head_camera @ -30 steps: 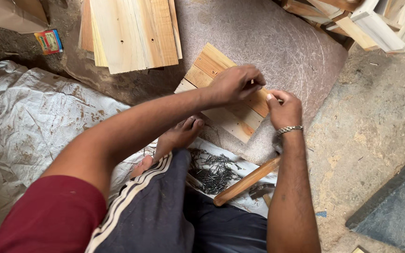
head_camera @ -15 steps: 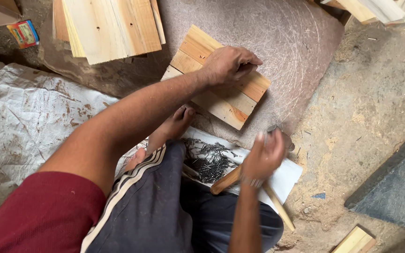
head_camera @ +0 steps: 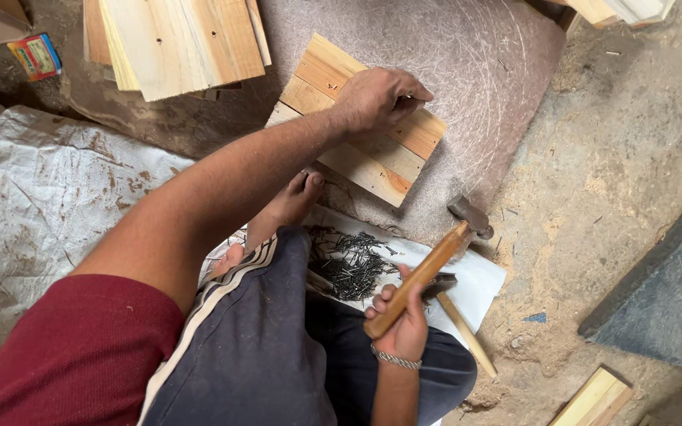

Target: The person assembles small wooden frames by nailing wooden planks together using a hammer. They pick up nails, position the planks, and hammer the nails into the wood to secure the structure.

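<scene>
Seen from above, a seated person in dark trousers with a white side stripe and a dark red sleeve works on the ground. Nearest the camera, the right hand (head_camera: 401, 322), wearing a metal bracelet, is wrapped closed around the lower end of a wooden-handled hammer (head_camera: 429, 267). The handle slants up and away from the fist, and the dark metal head sits at its far end, just short of the near corner of the small wooden panel (head_camera: 365, 126), not touching it.

Just nearer than the panel and left of the hammer handle, a heap of dark nails (head_camera: 349, 260) lies on a white sheet (head_camera: 475, 276). A second wooden stick (head_camera: 467, 335) lies on that sheet beside the right hand. A bare foot (head_camera: 290, 207) rests between the nails and the panel's near edge.

The panel, made of pale and orange-brown slats joined side by side, lies tilted on a grey fibrous mat (head_camera: 475, 79). The left hand (head_camera: 379, 99) rests on its far right part, fingers pinched together against the wood; whether they hold a nail cannot be made out. So the panel sits under the left hand and well beyond the right fist.

Left of the panel, crumpled stained white sacking (head_camera: 33, 197) is spread out. Beyond the panel to the left lies a stack of wooden boards (head_camera: 175, 39), with a small colourful packet (head_camera: 35, 55) farther left.
</scene>
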A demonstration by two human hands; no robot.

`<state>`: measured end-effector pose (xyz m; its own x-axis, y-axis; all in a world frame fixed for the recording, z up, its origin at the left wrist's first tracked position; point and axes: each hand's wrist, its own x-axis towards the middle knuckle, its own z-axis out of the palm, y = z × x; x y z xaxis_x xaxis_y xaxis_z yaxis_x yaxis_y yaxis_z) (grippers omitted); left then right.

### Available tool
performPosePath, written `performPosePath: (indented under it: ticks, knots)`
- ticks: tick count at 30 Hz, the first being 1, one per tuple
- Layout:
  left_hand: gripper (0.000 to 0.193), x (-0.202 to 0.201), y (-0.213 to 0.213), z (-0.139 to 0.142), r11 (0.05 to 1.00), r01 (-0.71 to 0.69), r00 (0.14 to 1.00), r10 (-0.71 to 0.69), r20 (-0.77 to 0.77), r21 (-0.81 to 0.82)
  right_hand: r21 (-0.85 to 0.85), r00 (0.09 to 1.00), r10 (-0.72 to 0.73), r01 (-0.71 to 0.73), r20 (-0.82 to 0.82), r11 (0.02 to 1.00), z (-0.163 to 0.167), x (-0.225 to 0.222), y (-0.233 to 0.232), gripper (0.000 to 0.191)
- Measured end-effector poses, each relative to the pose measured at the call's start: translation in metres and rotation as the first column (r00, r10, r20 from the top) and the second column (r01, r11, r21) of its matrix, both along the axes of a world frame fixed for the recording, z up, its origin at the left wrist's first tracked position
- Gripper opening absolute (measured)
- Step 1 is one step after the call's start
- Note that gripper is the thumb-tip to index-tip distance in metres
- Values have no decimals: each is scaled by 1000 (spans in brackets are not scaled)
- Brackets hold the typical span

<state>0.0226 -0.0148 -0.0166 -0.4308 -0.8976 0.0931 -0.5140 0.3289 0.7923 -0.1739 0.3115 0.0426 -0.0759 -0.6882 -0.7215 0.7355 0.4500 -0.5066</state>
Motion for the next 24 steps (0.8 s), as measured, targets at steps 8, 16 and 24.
performPosePath:
  ticks: [8,16,24]
  knots:
    - [16,-2,1,-1,994,9,1000,-10,-18,-106,161,776,171,-90,-607,983,29,26,-18,48]
    - [60,0,-1,0,1000,24,999,-24,26,-3,24,-27,11,-556,-1000,831,65,39,-73,66]
    - [85,7,-1,4,999,4,998,-2,-60,33,248,-157,193,-570,-969,783,78,49,-117,66]
